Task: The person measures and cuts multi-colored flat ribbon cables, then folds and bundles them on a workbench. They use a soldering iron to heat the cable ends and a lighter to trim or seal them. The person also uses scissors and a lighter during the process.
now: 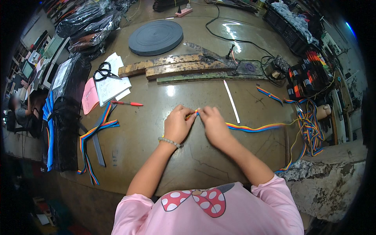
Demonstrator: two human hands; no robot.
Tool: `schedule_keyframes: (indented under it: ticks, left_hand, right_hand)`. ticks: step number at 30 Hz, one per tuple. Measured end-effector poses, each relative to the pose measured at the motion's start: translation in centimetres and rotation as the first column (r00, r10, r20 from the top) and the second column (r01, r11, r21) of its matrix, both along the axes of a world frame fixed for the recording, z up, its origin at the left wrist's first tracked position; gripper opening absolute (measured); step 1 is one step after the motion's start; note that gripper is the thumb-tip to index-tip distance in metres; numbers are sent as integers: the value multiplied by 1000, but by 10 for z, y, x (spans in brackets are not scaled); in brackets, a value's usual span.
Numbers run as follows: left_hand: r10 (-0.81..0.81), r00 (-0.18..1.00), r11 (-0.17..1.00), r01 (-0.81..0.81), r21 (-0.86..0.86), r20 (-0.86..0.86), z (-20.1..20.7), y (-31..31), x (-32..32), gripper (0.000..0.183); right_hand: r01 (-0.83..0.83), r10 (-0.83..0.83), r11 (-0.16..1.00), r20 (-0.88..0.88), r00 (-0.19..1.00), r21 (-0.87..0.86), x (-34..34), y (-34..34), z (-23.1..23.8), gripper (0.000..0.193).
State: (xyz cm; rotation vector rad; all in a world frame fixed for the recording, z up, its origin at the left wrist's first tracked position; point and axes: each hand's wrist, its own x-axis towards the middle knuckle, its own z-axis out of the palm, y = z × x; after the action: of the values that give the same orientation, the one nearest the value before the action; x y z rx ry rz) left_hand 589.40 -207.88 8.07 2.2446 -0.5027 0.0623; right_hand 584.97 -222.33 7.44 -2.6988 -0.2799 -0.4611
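A striped webbing strap in blue, red and yellow runs from between my hands to the right across the table. My left hand, with a beaded bracelet at the wrist, pinches the strap's end. Close against it, my right hand has its fingers bent over the same end; its fingertips are partly hidden. At the right edge lies a tangled heap of the striped strap. Several cut strap pieces hang over the left table edge. A short strap piece lies at the right.
Wooden bars form a fixture beyond my hands, near a grey webbing roll. Black scissors lie on papers, with a red pen nearby. A white strip and a dark cable lie at right.
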Motion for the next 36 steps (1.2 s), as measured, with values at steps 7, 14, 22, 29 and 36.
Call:
schedule_keyframes:
  ticks: [7,14,22,29,36]
  left_hand:
    - [6,1000,1000,-6,24,-11,2,-1,-1,15]
    - [-53,986,989,30,-142,-158,5,6,7,19]
    - [-193,846,935,5,-355,-498,23,12,23,28]
    - [-254,841,922,61,-382,-477,45,3,21,34]
    - [-316,855,913,156,-378,-412,52,-22,37,30]
  right_hand:
    - [-4,-12,974,-69,998,-229,-11,19,11,31]
    - [140,-95,941,-154,983,309,4,-34,32,34]
    - [75,314,812,-542,780,578,16,-62,18,41]
    - [261,425,449,-461,779,854,29,-58,33,20]
    - [258,378,454,-447,811,853,28,-74,65,22]
